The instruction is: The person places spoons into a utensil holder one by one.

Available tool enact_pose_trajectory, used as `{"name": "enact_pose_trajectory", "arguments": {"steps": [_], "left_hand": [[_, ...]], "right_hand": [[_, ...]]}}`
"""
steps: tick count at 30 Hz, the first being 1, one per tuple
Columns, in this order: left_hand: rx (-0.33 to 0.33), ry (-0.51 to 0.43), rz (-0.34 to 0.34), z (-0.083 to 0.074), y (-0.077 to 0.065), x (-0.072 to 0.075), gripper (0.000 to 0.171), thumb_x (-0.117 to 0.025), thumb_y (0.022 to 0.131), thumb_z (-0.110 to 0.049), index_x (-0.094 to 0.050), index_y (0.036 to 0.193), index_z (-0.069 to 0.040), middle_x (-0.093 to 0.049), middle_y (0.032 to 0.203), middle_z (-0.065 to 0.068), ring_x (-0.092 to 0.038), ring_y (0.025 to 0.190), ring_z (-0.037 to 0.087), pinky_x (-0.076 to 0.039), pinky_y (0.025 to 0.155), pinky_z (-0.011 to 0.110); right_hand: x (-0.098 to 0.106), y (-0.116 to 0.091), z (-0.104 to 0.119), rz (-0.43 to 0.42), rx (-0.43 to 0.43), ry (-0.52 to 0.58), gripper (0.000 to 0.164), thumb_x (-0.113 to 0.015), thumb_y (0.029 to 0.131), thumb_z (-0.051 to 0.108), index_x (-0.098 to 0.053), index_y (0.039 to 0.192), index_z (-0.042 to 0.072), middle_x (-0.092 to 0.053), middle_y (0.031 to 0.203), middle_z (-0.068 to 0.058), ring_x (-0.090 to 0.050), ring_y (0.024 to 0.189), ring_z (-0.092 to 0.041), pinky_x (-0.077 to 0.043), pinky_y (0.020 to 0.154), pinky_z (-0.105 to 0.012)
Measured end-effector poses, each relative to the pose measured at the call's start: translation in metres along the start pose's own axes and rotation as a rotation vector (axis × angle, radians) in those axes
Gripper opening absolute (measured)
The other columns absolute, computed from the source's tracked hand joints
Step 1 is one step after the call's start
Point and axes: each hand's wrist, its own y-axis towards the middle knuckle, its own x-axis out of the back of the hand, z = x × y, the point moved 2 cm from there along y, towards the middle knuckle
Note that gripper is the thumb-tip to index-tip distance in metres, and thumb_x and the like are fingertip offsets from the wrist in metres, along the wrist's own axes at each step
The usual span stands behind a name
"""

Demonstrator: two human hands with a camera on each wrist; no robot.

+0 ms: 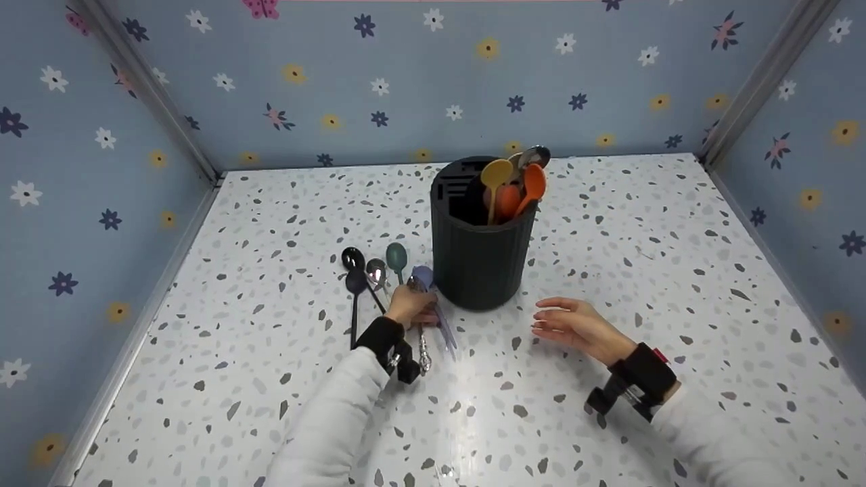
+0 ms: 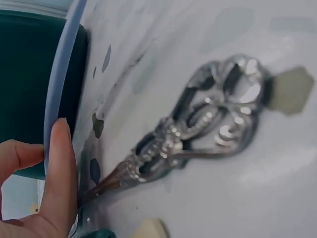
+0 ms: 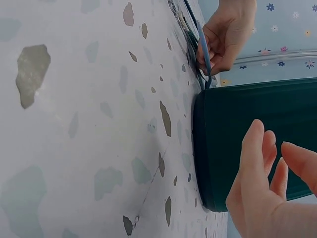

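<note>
My left hand [image 1: 410, 306] pinches a periwinkle-blue spoon [image 2: 63, 69] between thumb and finger, left of the dark utensil holder [image 1: 479, 270]. In the head view the spoon's bowl shows just beyond the fingers. Under that hand lies a silver spoon with an ornate openwork handle [image 2: 208, 119]. A green spoon [image 1: 396, 255], a shiny metal spoon [image 1: 376, 270] and two black spoons [image 1: 355, 281] lie just beyond and to the left. On the holder's right side, my right hand [image 1: 580, 330] hovers over the table with fingers loosely bent, holding nothing.
Inside the holder stand a yellow spoon [image 1: 496, 173], an orange spoon [image 1: 534, 181], a metal spoon [image 1: 536, 156] and others partly hidden. The speckled white table [image 1: 636, 257] meets flower-patterned blue panels [image 1: 406, 74] at the back and both sides.
</note>
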Motion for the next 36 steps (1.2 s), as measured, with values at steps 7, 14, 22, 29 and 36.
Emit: {"name": "enact_pose_trajectory", "arguments": {"steps": [7, 14, 22, 29, 36], "left_hand": [[0.022, -0.096, 0.034, -0.143, -0.215, -0.035, 0.021, -0.056, 0.079, 0.006, -0.052, 0.097, 0.016, -0.062, 0.076, 0.019, -0.065, 0.062, 0.025, -0.058, 0.069, 0.037], [0.003, -0.141, 0.087, -0.198, -0.294, -0.046, 0.009, -0.047, 0.085, 0.009, -0.053, 0.091, 0.014, -0.059, 0.072, 0.015, -0.063, 0.06, 0.019, -0.057, 0.075, 0.032], [-0.015, -0.145, 0.065, -0.19, -0.286, -0.05, 0.023, -0.05, 0.085, 0.01, -0.047, 0.107, 0.017, -0.059, 0.087, 0.021, -0.061, 0.061, 0.017, -0.058, 0.07, 0.032], [-0.047, -0.188, 0.022, -0.185, -0.29, -0.056, 0.012, -0.052, 0.085, 0.009, -0.052, 0.097, 0.012, -0.057, 0.08, 0.014, -0.06, 0.059, 0.014, -0.058, 0.062, 0.027], [-0.084, -0.188, 0.015, -0.183, -0.297, -0.06, 0.021, -0.052, 0.085, 0.009, -0.05, 0.104, 0.017, -0.058, 0.091, 0.021, -0.06, 0.061, 0.014, -0.058, 0.069, 0.03]], "right_hand": [[0.001, -0.001, -0.001, -0.002, -0.008, 0.003, 0.024, -0.049, 0.089, -0.007, -0.047, 0.112, -0.003, -0.058, 0.091, -0.01, -0.062, 0.087, -0.019, -0.052, 0.089, -0.033], [-0.001, 0.002, -0.002, -0.02, -0.021, 0.004, 0.032, -0.05, 0.088, -0.006, -0.041, 0.119, -0.008, -0.058, 0.092, -0.01, -0.062, 0.086, -0.018, -0.052, 0.088, -0.031], [-0.009, 0.007, -0.006, 0.062, -0.018, -0.056, 0.033, -0.05, 0.089, -0.004, -0.041, 0.121, -0.01, -0.058, 0.093, -0.008, -0.062, 0.088, -0.018, -0.052, 0.089, -0.031], [-0.02, 0.016, -0.013, 0.107, -0.016, -0.171, 0.034, -0.052, 0.09, 0.0, -0.044, 0.122, -0.01, -0.061, 0.091, -0.006, -0.063, 0.086, -0.016, -0.052, 0.088, -0.031], [-0.035, 0.024, -0.024, 0.149, -0.027, -0.255, 0.042, -0.054, 0.088, -0.001, -0.039, 0.125, -0.016, -0.061, 0.09, -0.004, -0.061, 0.086, -0.013, -0.051, 0.091, -0.034]]}}
